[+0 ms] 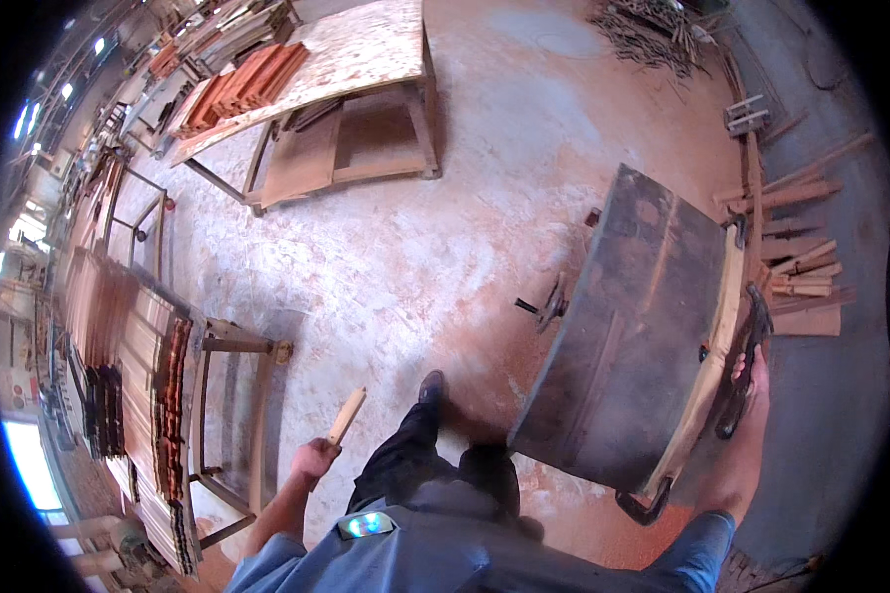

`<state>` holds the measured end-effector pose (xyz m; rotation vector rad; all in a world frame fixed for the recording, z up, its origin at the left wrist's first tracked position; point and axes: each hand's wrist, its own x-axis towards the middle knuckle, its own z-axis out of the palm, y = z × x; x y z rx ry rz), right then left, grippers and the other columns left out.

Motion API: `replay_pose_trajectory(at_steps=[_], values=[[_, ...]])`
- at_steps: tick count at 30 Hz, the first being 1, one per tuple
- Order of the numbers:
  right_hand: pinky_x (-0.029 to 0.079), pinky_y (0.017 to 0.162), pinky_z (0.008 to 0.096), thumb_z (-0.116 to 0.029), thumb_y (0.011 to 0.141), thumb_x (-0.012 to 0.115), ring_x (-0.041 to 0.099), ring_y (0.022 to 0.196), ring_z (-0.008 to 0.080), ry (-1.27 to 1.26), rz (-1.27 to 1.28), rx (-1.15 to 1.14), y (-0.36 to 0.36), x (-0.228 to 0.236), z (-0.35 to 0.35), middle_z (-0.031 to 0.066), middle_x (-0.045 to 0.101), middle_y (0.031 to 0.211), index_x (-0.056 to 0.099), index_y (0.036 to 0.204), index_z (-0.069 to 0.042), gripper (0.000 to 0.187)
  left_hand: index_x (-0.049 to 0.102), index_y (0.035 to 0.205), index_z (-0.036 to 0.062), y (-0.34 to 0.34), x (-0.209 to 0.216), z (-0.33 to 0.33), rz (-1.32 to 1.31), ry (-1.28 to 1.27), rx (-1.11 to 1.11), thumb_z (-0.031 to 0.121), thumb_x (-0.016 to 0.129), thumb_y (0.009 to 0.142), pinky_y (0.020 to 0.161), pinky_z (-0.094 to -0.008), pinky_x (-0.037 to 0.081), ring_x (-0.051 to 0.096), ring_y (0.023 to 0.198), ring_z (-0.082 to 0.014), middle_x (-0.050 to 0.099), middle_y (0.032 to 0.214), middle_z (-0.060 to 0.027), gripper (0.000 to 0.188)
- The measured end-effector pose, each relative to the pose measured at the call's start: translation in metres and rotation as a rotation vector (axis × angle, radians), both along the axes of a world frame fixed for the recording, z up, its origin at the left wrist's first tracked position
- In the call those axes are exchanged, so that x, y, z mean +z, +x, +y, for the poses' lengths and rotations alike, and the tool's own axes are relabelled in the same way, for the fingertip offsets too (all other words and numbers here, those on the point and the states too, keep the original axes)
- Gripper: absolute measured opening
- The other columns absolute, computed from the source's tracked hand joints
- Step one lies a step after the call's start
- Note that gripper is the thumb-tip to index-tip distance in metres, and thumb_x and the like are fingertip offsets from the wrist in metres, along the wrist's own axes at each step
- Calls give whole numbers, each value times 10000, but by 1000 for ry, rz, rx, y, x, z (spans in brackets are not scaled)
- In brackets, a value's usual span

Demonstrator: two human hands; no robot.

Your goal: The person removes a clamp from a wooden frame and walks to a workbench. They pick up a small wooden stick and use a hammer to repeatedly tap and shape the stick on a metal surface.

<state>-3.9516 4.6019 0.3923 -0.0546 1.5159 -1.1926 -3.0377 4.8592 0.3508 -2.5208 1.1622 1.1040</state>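
Observation:
My left hand (314,460) is closed round the lower end of a short, pale wooden stick (347,415), held out over the floor at my left. To my right stands a machine table with a dark, worn flat top (633,326). A pale wooden strip (707,385) runs along the table's right edge. Beyond that strip my right hand (748,374) has its fingers bent round a dark, curved piece (732,405) whose kind I cannot make out. Dark clamp-like fittings sit at the strip's far end (738,233) and near end (647,504).
A handwheel (554,304) juts from the machine's left side. Stacked reddish slats (133,366) lie on a stand (235,344) at the left. Farther off, a work table (366,49) bears reddish wood pieces (247,84). Loose offcuts (801,272) lie right of the machine.

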Motion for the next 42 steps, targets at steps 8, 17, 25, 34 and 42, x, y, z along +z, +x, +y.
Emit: replay_pose_trajectory(at_steps=[8, 17, 25, 34, 42], values=[[389, 400, 268, -456, 999, 455, 425, 443, 119, 58, 428, 134, 60, 29, -28, -18, 437, 554, 511, 752, -128, 415, 656, 967, 24, 33, 20, -23, 2, -43, 178, 486, 598, 832, 831, -459, 484, 629, 928, -401, 666, 954, -232, 485], [429, 551, 308, -463, 950, 553, 454, 537, 113, -220, 325, 15, 135, 80, -19, -29, 453, 592, 547, 901, -99, 367, 668, 939, 11, 24, -17, 84, 26, -27, 348, 493, 625, 819, 717, -421, 506, 654, 773, -319, 676, 809, -181, 499], [429, 559, 305, -483, 917, 597, 469, 567, 121, -567, 698, -222, 362, 196, -62, -14, 484, 636, 560, 960, -84, 403, 696, 1014, 45, 98, -43, 117, 108, 177, 539, 542, 611, 783, 844, -422, 509, 653, 954, -342, 688, 979, -203, 554], [419, 435, 328, -293, 888, 650, 490, 485, 156, -139, 471, 348, 627, 72, -55, 32, 511, 619, 532, 773, -80, 268, 672, 994, 2, 203, -20, 21, 296, -227, 724, 417, 653, 815, 677, -376, 526, 671, 725, -251, 682, 804, -152, 452], [427, 425, 339, -343, 894, 662, 491, 466, 165, 371, 231, 919, 785, -40, -51, 34, 523, 603, 505, 740, -105, 324, 645, 902, -47, 269, -51, 70, 178, -230, 951, 344, 659, 828, 528, -366, 526, 629, 553, -195, 638, 682, -111, 398]])
